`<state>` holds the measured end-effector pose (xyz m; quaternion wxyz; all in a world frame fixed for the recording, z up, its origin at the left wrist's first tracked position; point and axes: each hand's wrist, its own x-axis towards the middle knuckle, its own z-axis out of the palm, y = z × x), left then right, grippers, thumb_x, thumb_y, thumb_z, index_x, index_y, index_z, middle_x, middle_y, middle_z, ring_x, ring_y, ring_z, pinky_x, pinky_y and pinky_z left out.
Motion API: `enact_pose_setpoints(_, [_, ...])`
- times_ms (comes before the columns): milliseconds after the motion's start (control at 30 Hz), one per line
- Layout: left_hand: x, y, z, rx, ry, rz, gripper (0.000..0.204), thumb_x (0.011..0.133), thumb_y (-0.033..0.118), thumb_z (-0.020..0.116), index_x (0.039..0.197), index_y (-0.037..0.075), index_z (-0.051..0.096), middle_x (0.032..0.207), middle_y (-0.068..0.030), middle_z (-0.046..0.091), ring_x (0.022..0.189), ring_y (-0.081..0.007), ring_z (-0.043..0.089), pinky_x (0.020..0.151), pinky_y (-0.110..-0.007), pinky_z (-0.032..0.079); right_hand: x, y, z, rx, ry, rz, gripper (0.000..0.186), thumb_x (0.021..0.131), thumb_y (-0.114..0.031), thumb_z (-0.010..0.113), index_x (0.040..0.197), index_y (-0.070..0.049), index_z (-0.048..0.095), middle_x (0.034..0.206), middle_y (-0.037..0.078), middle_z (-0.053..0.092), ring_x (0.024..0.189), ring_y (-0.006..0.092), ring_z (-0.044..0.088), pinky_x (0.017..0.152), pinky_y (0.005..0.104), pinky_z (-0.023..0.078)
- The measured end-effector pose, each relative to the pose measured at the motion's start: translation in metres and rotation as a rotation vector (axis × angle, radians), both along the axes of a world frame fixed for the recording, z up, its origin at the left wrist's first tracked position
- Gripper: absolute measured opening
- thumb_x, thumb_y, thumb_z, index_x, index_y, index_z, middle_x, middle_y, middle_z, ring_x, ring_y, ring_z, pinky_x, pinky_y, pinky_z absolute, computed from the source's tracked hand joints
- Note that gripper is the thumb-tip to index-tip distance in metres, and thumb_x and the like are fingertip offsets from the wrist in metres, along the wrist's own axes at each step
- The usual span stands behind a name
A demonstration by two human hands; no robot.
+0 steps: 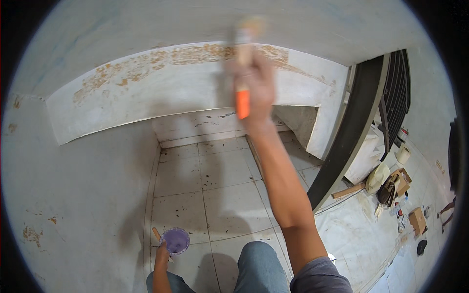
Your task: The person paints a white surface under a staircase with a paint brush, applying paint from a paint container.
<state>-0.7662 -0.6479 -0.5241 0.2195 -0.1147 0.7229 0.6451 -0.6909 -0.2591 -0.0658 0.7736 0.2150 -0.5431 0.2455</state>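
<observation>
In the head view, from where I'm standing, I'd judge the step in hand to be brushwork on the pale grey plastered surface (146, 30), just above the white band (112, 110) with its scraped brown patches. The next move, to my mind, calls for the bristles laid flat and an even stroke, with the brush dipped again if it runs dry.

The right hand (258, 83) is raised high at the far middle, the arm reaching up nearly straight from the near right. Its fingers are wrapped closely round the flat paintbrush with a pale wooden handle and orange end (243, 54), bristles pointing up and away. Hand and brush are blurred, so I can't tell whether the tip touches the surface.

The left hand (162, 248) is low at the near left, its fingers seemingly closed on the side of the round tub with lavender contents (188, 237), held over the white floor tiles (183, 212). A short orange-brown handle (156, 233) sticks out beside it; whether the fingers grip that too, I can't tell.
</observation>
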Motion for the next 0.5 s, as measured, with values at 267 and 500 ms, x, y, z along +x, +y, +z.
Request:
enact_pose_setpoints(267, [0.012, 0.021, 0.023, -0.038, -0.01, -0.073, 0.051, 0.099, 0.041, 0.047, 0.123, -0.003, 0.055, 0.101, -0.0089, 0.06, 0.087, -0.0202, 0.054, 0.079, -0.032, 0.043, 0.053, 0.037, 0.02, 0.303, -0.018, -0.312, 0.022, 0.076, 0.002, 0.068, 0.097, -0.006, 0.07, 0.111, 0.016, 0.066, 0.092, 0.0244, 0.068, 0.079, 0.035, 0.056])
enact_pose_setpoints(500, [-0.002, 0.01, 0.001, -0.077, 0.018, -0.118, 0.049, 0.1, 0.038, 0.042, 0.126, -0.002, 0.052, 0.11, -0.0106, 0.061, 0.095, -0.0218, 0.059, 0.08, -0.034, 0.047, 0.136, 0.127, -0.001, -0.242, 0.3, -0.572, 0.012, 0.093, -0.001, 0.058, 0.1, 0.001, 0.068, 0.107, 0.015, 0.066, 0.105, 0.0239, 0.062, 0.094, 0.0338, 0.047])
